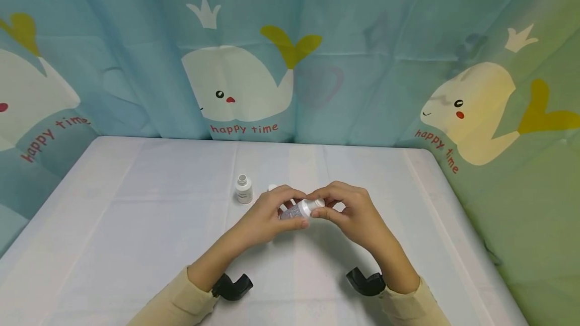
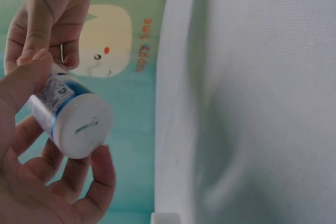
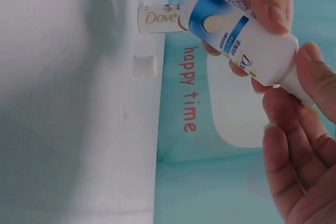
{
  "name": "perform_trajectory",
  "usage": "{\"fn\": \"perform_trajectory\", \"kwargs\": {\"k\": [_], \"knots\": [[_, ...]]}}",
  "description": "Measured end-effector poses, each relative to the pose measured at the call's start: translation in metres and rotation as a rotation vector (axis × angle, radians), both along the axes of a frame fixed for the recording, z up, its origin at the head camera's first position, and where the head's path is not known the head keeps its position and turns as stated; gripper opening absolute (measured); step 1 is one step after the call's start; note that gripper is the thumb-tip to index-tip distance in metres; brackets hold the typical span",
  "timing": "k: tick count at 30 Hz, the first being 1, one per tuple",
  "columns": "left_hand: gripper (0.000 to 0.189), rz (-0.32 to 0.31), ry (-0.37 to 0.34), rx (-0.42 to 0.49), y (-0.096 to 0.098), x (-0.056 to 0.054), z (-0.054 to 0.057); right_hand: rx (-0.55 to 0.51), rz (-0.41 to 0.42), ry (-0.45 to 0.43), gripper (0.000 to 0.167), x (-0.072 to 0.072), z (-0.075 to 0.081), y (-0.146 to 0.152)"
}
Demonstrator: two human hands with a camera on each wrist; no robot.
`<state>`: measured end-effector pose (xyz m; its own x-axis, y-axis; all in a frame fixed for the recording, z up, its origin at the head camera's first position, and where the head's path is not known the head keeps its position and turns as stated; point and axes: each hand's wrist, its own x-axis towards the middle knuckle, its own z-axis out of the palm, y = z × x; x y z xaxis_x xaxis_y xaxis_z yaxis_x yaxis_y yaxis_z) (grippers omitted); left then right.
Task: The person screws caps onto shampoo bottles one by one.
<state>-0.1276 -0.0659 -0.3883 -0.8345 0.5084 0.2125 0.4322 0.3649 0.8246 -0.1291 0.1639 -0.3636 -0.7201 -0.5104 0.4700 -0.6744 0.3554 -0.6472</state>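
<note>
A small white bottle with a blue label [image 1: 293, 212] is held tilted above the table, its narrow white top toward the right. My left hand [image 1: 265, 218] grips its body, with the thumb along one side and the fingers round the other. The bottle's flat base [image 2: 84, 126] shows in the left wrist view. My right hand [image 1: 351, 210] pinches the narrow top [image 3: 296, 86] between thumb and fingers. Beyond the left hand, a white Dove bottle [image 1: 243, 189] stands upright with its mouth uncovered. A small white cap [image 3: 144, 66] sits on the table near it, partly hidden by the left hand in the head view.
A white cloth covers the table [image 1: 149, 225]. Behind it hangs a blue-green curtain [image 1: 358, 89] printed with whales. Each wrist carries a black mount, one on the left [image 1: 233, 287] and one on the right [image 1: 366, 283].
</note>
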Motion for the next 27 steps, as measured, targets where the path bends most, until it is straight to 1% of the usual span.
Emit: {"fn": "perform_trajectory", "kwargs": {"k": [2,5,7,9,12,13,15,19,21,23,25,27], "knots": [[0.039,0.024,0.011,0.013,0.002,0.001,-0.001,-0.016,-0.002,-0.029,0.031,0.000,0.000,0.001],[0.041,0.080,0.012,0.050,0.005,0.002,-0.001,-0.034,-0.005,-0.091,0.040,0.000,0.000,0.002],[0.043,0.129,-0.010,0.085,0.005,0.002,0.001,-0.042,-0.014,-0.125,0.045,0.000,0.000,0.003],[0.044,0.174,-0.043,0.141,0.004,0.000,0.003,-0.048,-0.034,-0.164,0.047,0.000,-0.001,0.003],[0.043,0.215,-0.090,0.238,0.003,-0.003,0.007,-0.066,-0.071,-0.230,0.042,-0.002,-0.003,0.005],[0.042,0.216,-0.101,0.269,0.003,-0.005,0.008,-0.074,-0.079,-0.251,0.040,-0.003,-0.004,0.005],[0.040,0.199,-0.119,0.325,0.005,-0.007,0.010,-0.098,-0.084,-0.283,0.037,-0.004,-0.006,0.006],[0.038,0.124,-0.160,0.405,0.014,-0.015,0.011,-0.163,-0.073,-0.319,0.034,-0.007,-0.008,0.007],[0.038,0.100,-0.170,0.412,0.020,-0.019,0.012,-0.201,-0.081,-0.334,0.034,-0.009,-0.009,0.008],[0.038,0.088,-0.174,0.399,0.025,-0.023,0.012,-0.231,-0.110,-0.344,0.035,-0.012,-0.011,0.010],[0.037,0.085,-0.170,0.371,0.029,-0.028,0.013,-0.247,-0.145,-0.348,0.035,-0.014,-0.012,0.013],[0.037,0.075,-0.180,0.360,0.032,-0.032,0.013,-0.254,-0.166,-0.349,0.035,-0.017,-0.012,0.016]]}}
